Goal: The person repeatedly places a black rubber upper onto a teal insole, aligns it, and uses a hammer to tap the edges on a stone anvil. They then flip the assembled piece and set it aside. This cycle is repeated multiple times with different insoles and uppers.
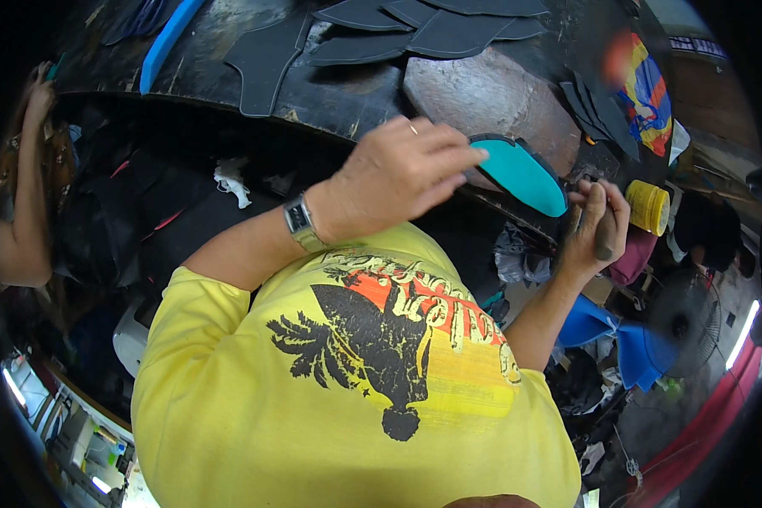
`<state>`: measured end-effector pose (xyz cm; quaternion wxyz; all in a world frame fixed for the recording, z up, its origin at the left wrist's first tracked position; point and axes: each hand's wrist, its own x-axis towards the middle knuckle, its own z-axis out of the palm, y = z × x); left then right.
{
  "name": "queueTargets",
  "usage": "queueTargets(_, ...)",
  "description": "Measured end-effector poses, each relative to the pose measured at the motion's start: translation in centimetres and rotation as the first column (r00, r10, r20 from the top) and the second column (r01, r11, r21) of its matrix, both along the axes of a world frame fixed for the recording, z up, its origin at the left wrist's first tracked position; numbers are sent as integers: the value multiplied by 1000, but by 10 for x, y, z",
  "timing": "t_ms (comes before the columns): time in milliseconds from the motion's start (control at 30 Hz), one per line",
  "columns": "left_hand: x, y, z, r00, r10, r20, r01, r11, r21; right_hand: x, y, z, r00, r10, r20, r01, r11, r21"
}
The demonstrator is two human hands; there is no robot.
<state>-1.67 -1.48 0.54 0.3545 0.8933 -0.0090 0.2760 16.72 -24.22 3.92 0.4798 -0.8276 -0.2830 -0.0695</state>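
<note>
Dark, scuffed table (356, 91) across the top, bearing flat black pieces (457, 35), perhaps set back to stay within reach. Turquoise sole-shaped piece (529, 179) with a black border between both hands, overlapping the near edge of a stone slab (499, 93), likely for firm support. Left hand (398, 173): fingers partly spread, apparently touching one end; cannot tell whether pinching. Right hand (599, 222): fingers curled at the other end, seemingly around a brown handle (604, 243).

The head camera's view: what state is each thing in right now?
Turquoise sole-shaped piece, dark-rimmed, turquoise face showing
Left hand, fingers bent, at the piece's left end
Right hand, curled around a dark handle
Wristwatch, fastened
Dark cut pieces, flat, overlapping
Blue strip, lying on the bench
Fan, spinning or still, can't tell
</note>
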Motion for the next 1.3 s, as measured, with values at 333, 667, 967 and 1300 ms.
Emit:
queueTargets(333,8,-35,-9,932,-166,-323,226,961,158,13,-73,-39,926,-259,275,369,770,-521)
queueTargets(667,9,-42,-9,906,-132,-402,212,964,160,-36,-6,-9,995,100,-23,-103,970,-221)
queueTargets(967,7,-42,-16,941,-136,-311,191,969,155,-65,7,8,951,129,-280,-74,977,198)
queueTargets(1300,5,-44,-19,939,-144,-313,193,973,130,-66,4,5,932,246,-267,-253,967,6)
